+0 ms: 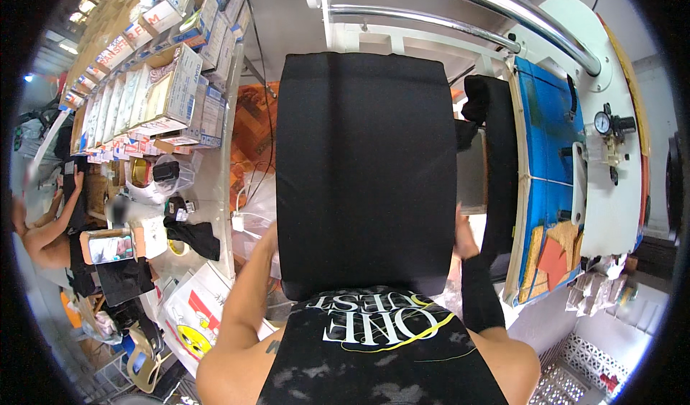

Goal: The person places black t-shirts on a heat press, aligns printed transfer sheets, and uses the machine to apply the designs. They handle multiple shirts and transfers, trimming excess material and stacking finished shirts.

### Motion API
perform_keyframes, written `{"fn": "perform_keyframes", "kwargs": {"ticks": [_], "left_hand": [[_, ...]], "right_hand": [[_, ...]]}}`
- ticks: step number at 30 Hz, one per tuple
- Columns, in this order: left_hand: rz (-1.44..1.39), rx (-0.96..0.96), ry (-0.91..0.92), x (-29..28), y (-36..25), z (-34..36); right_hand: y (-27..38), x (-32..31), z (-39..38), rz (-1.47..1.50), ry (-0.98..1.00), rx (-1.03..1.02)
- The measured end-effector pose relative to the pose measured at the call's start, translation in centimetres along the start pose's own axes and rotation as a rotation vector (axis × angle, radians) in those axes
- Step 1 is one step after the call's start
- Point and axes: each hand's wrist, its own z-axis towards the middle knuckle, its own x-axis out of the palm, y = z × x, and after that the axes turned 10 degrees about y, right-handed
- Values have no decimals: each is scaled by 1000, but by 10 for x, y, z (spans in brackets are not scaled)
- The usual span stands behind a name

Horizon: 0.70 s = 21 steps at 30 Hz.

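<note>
Head view: you're seemingly squaring the cloth mid-frame, left hand and right hand flanking it, grips unclear; next likely needing even tugging.

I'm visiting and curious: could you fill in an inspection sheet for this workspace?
Surface: covered by black fabric; what lies beneath is hidden.
Job's things: the fabric lies nearly flat.
Clutter: an open carton among stacked boxes, and a black cloth on the left-side table.
Hands: left hand by the fabric's left edge, right hand by its right; grip unclear.
Cables: a black cable hangs left of the fabric; a white connector is near the left hand.
Surroundings: another person far left; a round gauge on the right.
</note>
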Motion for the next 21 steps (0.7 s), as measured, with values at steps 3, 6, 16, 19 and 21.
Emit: {"fn": "perform_keyframes", "kwargs": {"ticks": [3,6,16,19,21], "left_hand": [[56,-75,-136,-7,76,-33],[180,-32,-213,-8,106,-29],[710,410,-747,34,95,-77],[939,385,-1141,19,99,-148],[925,164,-1318,3,110,-196]], "right_hand": [[-59,4,-46,56,-134,36],[-89,3,-41,-5,-99,-15],[8,-22,-85,-1312,-275,-615],[121,-21,-163,-1371,-520,-1068],[215,-32,-217,-1598,-932,-1410]]}}
